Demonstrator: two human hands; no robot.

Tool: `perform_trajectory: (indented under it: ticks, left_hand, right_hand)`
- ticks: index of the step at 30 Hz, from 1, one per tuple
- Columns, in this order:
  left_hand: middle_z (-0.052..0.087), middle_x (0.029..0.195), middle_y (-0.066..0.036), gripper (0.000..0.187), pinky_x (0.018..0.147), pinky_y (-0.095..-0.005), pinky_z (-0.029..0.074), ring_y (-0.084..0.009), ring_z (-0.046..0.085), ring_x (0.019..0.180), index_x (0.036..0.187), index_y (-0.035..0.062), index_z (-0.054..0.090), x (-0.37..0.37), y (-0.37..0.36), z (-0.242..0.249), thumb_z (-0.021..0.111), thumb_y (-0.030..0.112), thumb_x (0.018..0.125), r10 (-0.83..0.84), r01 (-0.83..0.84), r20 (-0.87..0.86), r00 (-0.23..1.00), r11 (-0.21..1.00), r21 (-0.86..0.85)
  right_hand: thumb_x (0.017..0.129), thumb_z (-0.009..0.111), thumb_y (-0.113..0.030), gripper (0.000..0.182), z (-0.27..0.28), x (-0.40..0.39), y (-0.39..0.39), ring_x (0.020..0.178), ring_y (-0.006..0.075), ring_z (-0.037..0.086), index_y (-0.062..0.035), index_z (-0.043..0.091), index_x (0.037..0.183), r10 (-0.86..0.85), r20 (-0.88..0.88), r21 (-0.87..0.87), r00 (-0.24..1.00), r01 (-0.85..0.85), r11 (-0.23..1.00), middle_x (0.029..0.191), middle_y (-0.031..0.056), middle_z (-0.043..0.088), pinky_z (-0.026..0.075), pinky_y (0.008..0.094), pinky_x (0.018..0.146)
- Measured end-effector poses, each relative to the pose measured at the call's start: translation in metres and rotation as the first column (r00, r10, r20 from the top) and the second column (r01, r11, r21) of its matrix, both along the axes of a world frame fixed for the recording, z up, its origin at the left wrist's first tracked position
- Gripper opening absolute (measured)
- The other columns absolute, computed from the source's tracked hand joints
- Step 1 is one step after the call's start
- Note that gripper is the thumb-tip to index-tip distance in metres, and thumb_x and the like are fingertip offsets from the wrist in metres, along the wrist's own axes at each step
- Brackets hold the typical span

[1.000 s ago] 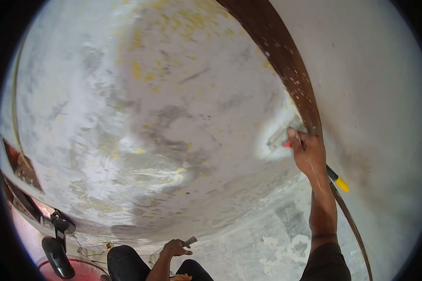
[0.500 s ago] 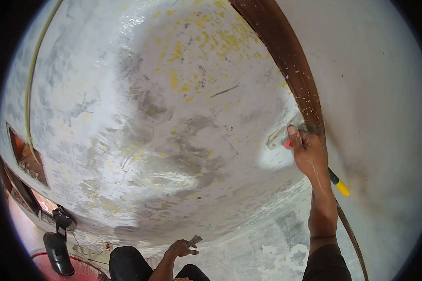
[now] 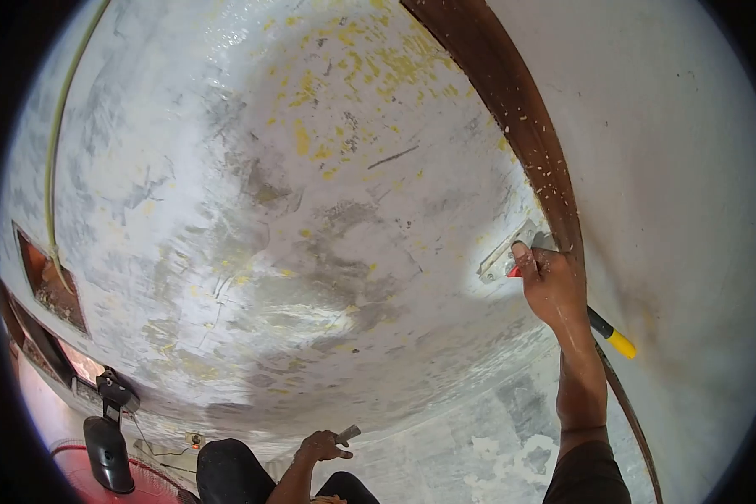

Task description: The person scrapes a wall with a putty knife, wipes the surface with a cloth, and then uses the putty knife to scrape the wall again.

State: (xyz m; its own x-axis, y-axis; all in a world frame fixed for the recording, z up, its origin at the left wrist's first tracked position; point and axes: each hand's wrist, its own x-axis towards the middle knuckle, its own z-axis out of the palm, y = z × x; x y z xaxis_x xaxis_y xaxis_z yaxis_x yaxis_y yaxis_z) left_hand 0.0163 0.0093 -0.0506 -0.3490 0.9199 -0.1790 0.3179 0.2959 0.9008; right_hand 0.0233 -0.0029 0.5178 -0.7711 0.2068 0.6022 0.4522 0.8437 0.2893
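Note:
My right hand (image 3: pixel 554 281) is closed round a scraper (image 3: pixel 496 264) near its head, thumb pressed along the red part. The scraper's metal blade lies against the patchy white-grey wall (image 3: pixel 353 277), right beside the dark brown wooden strip (image 3: pixel 525 126). Its black and yellow handle sticks out past my wrist on the lower right. Low in the view, my left hand (image 3: pixel 317 447) is held over my legs, gripping a small flat grey blade (image 3: pixel 348 434) that points up to the right.
Pale flakes cling to the brown strip. Smooth plaster (image 3: pixel 664 168) lies right of it. A yellowish hose (image 3: pixel 53 168) hangs at the left, above a recessed wall box (image 3: pixel 49 281). At lower left stand a red fan (image 3: pixel 67 466) and a socket with a cord (image 3: pixel 195 439).
My right hand and the scraper have shifted slightly downward along the brown strip. The left hand stays almost where it was, and the view has moved a little.

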Motion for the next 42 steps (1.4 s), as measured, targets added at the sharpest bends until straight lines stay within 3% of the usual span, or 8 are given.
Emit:
perform_trajectory:
  ticks: [11,18,20,25,30,33,37,42]
  left_hand:
    - [0.070,0.100,-0.008,0.058,0.079,-0.0380,0.053,-0.0220,0.067,0.081,0.116,0.0259,0.069,-0.008,0.003,0.008,0.075,0.059,0.069,-0.030,0.031,0.096,0.995,0.999,-0.006]
    - [0.068,0.104,-0.012,0.059,0.086,-0.0396,0.052,-0.0273,0.066,0.094,0.114,0.0273,0.070,-0.006,-0.006,0.009,0.073,0.064,0.068,-0.009,0.010,-0.046,0.999,1.000,0.022]
    - [0.068,0.112,-0.008,0.059,0.095,-0.0421,0.048,-0.0281,0.062,0.109,0.115,0.0280,0.070,-0.012,-0.004,0.026,0.073,0.063,0.068,-0.051,0.070,0.244,0.968,0.995,-0.071]
    - [0.069,0.108,-0.008,0.059,0.092,-0.0410,0.050,-0.0269,0.064,0.104,0.116,0.0273,0.070,-0.005,-0.004,0.008,0.074,0.062,0.068,-0.009,0.010,0.024,1.000,1.000,-0.013]
    - [0.070,0.107,-0.008,0.060,0.092,-0.0413,0.050,-0.0270,0.065,0.104,0.116,0.0276,0.069,-0.008,-0.006,0.023,0.076,0.061,0.066,-0.028,0.051,0.218,0.976,0.993,-0.103]
    - [0.068,0.105,-0.012,0.061,0.080,-0.0393,0.055,-0.0243,0.068,0.081,0.115,0.0260,0.070,-0.004,-0.006,0.006,0.076,0.062,0.067,0.013,-0.012,-0.055,0.998,1.000,0.012]
    - [0.070,0.094,-0.010,0.061,0.069,-0.0357,0.055,-0.0209,0.067,0.072,0.114,0.0218,0.070,-0.012,-0.008,0.029,0.078,0.059,0.066,0.009,-0.014,0.261,0.965,1.000,0.016]
    - [0.068,0.077,-0.008,0.058,0.058,-0.0322,0.052,-0.0169,0.062,0.057,0.113,0.0201,0.071,-0.013,-0.001,0.019,0.079,0.056,0.067,0.009,-0.024,0.173,0.985,0.996,0.082]
  right_hand:
    - [0.096,0.048,-0.053,0.059,-0.002,-0.009,-0.013,0.058,0.0285,0.056,-0.0014,0.068,0.075,0.095,-0.008,-0.060,0.995,-0.096,0.994,0.061,0.0154,0.059,0.044,0.0382,0.060]
    - [0.096,0.054,-0.036,0.043,-0.004,-0.005,0.004,0.064,0.0407,0.061,-0.0032,0.069,0.073,0.092,-0.064,-0.067,0.994,-0.096,0.993,0.065,0.0203,0.062,0.046,0.0446,0.060]
    - [0.096,0.053,-0.037,0.044,-0.001,-0.009,-0.002,0.064,0.0406,0.060,-0.0035,0.069,0.072,0.079,-0.052,-0.017,0.996,-0.080,0.997,0.064,0.0199,0.062,0.046,0.0444,0.060]
    - [0.096,0.053,-0.039,0.045,-0.001,-0.002,-0.007,0.063,0.0408,0.060,-0.0038,0.069,0.073,0.006,0.037,-0.005,0.999,-0.005,1.000,0.063,0.0197,0.061,0.045,0.0435,0.059]
    - [0.097,0.049,-0.050,0.057,-0.002,-0.006,0.000,0.058,0.0277,0.054,0.0002,0.068,0.078,0.135,-0.005,-0.132,0.991,-0.134,0.982,0.061,0.0158,0.056,0.043,0.0376,0.061]
    - [0.096,0.048,-0.052,0.059,0.001,-0.006,-0.001,0.059,0.0276,0.054,0.0007,0.068,0.079,0.092,0.023,-0.066,0.996,-0.090,0.994,0.061,0.0158,0.056,0.043,0.0376,0.062]
    - [0.096,0.053,-0.040,0.045,0.003,-0.007,-0.008,0.068,0.0408,0.061,-0.0027,0.070,0.078,0.025,-0.012,-0.068,1.000,-0.026,0.997,0.070,0.0219,0.063,0.047,0.0420,0.063]
    - [0.096,0.053,-0.039,0.045,0.003,-0.016,-0.004,0.064,0.0405,0.059,-0.0023,0.069,0.076,0.114,0.029,-0.032,0.993,-0.113,0.993,0.067,0.0215,0.061,0.045,0.0430,0.061]
